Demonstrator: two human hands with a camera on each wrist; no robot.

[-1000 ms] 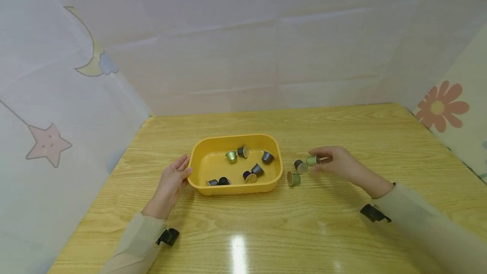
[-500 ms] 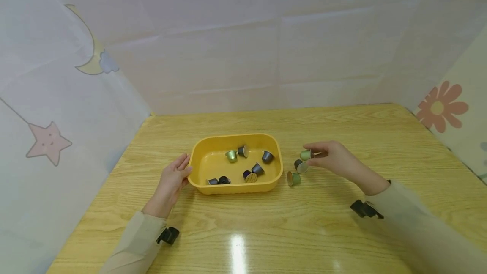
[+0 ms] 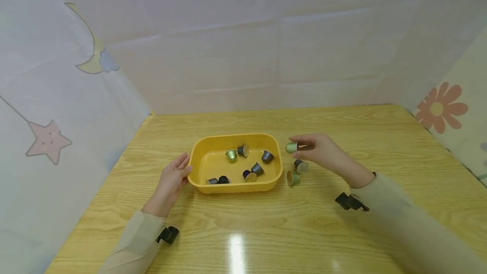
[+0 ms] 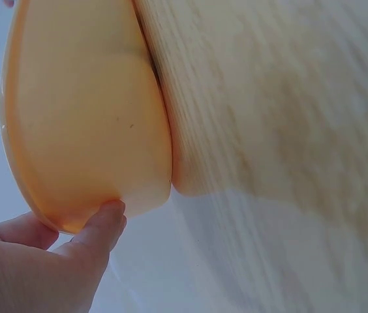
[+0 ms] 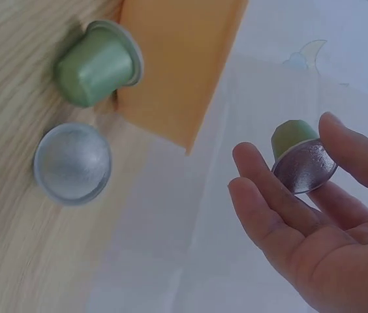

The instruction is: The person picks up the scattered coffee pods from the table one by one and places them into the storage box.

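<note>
My right hand (image 3: pixel 319 150) pinches a light green coffee capsule (image 3: pixel 291 147) by its rim, raised off the table to the right of a yellow plastic tray (image 3: pixel 236 188). In the right wrist view the capsule's dark foil lid (image 5: pixel 306 165) faces the palm. Around the tray's left end my left hand (image 3: pixel 172 183) grips the rim; the left wrist view has a fingertip (image 4: pixel 111 207) against the outer wall. Several capsules lie inside the tray, among them a green one (image 3: pixel 231 156) and a grey-blue one (image 3: pixel 267 157).
Two capsules lie on the wooden table (image 3: pixel 304 231) right of the tray: a dark one (image 3: pixel 301 166) with a pale lid towards me, and a green one (image 3: pixel 293 178) on its side. A pale cloth backdrop (image 3: pixel 243 62) rises behind the table.
My right hand has lifted the light green capsule from beside the dark one and carried it left, up to the tray's right side. The left hand and tray stay put.
</note>
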